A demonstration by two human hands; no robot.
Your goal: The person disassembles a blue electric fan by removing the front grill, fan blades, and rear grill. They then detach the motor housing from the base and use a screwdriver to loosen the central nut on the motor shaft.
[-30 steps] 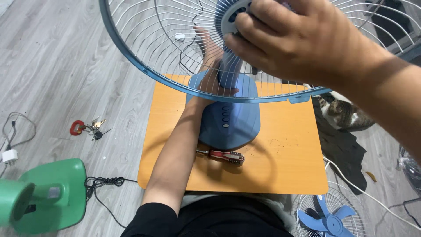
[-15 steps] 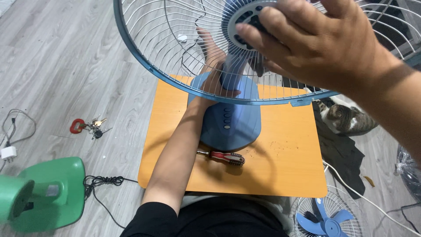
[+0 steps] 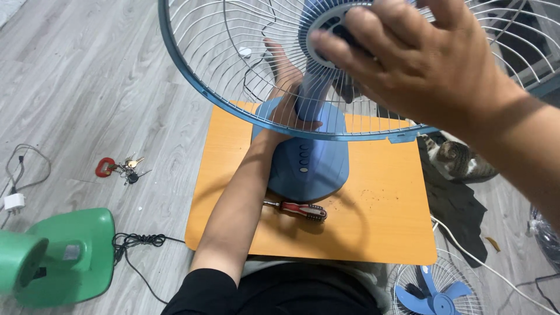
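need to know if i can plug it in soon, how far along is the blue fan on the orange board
Done: the blue fan base stands on the orange board, wire grille mounted. In hand: the left hand grips the fan neck behind the grille, while the right hand presses on the round hub. Left: I see no blade inside the grille; the red-handled screwdriver lies loose on the board.
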